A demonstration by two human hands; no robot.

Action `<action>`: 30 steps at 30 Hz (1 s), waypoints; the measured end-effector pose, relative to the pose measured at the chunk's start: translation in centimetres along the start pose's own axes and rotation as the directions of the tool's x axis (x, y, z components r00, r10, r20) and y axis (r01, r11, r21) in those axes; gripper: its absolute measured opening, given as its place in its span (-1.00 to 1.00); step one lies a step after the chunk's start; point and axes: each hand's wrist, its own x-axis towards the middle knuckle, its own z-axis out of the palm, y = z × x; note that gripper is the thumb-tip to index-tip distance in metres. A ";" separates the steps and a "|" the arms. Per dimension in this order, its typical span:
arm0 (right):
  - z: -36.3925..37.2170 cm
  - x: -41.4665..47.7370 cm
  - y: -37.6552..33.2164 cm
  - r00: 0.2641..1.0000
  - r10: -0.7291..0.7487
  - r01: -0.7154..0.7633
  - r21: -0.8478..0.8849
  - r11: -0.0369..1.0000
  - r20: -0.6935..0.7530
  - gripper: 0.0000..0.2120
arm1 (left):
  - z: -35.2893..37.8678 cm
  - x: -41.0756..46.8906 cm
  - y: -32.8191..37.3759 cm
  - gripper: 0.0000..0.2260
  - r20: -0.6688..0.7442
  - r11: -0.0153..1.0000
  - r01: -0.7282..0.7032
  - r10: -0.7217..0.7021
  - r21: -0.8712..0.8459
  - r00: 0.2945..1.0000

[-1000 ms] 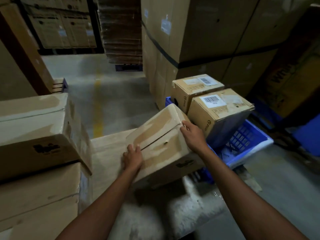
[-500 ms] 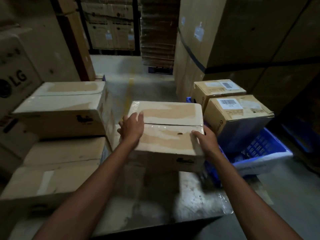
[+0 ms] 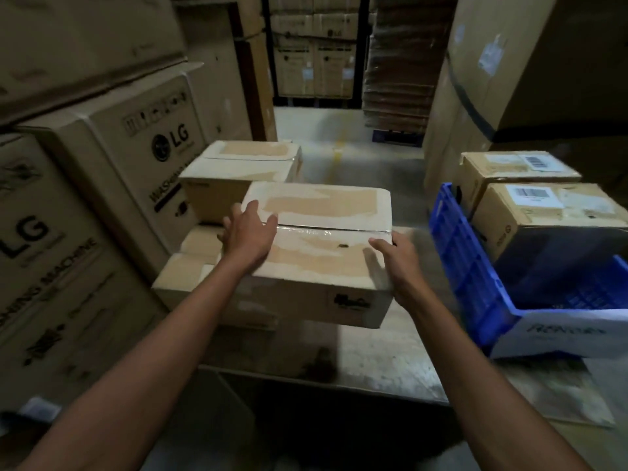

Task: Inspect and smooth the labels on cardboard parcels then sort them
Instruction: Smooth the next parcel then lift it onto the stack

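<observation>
A taped cardboard parcel [image 3: 326,215] is held level in front of me, over the table. My left hand [image 3: 249,232] lies on its top near the left edge, fingers spread. My right hand [image 3: 396,263] grips its near right corner. To its left, another taped parcel [image 3: 238,164] rests on top of a lower parcel [image 3: 190,270]. Two parcels with barcode labels, one farther [image 3: 516,168] and one nearer [image 3: 550,209], sit in a blue crate [image 3: 469,277] on the right.
Large LG washing-machine cartons [image 3: 102,171] are stacked along the left. Tall cartons [image 3: 509,62] stand at the back right. A plastic-wrapped table surface [image 3: 390,355] lies below the held parcel. An aisle with a yellow floor line [image 3: 338,154] runs ahead.
The parcel has swung from a tilted pose beside the crate to level, and has moved left toward the stacked parcels. My left hand shifted from its near edge onto its top.
</observation>
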 end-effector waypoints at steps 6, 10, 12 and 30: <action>8.1 0.0 -0.7 0.997 0.018 -0.022 0.058 0.998 0.075 -0.79 | -3.5 3.2 -7.8 -0.46 -0.015 0.995 0.087 -0.088 -0.050 0.996; 14.2 0.7 -0.8 0.994 0.033 -0.038 0.040 0.998 0.106 -0.76 | -5.2 6.3 -13.1 -0.47 -0.012 0.996 0.088 -0.088 -0.030 0.996; 17.2 0.7 -0.7 0.993 0.051 -0.052 0.003 0.999 0.107 -0.75 | -5.7 8.0 -15.6 -0.49 -0.005 0.997 0.083 -0.083 -0.003 0.997; 27.2 6.7 -2.5 0.992 0.060 -0.083 -0.222 0.972 -0.107 -0.70 | -6.2 18.0 -20.7 -0.48 0.147 0.998 -0.062 0.062 -0.007 0.987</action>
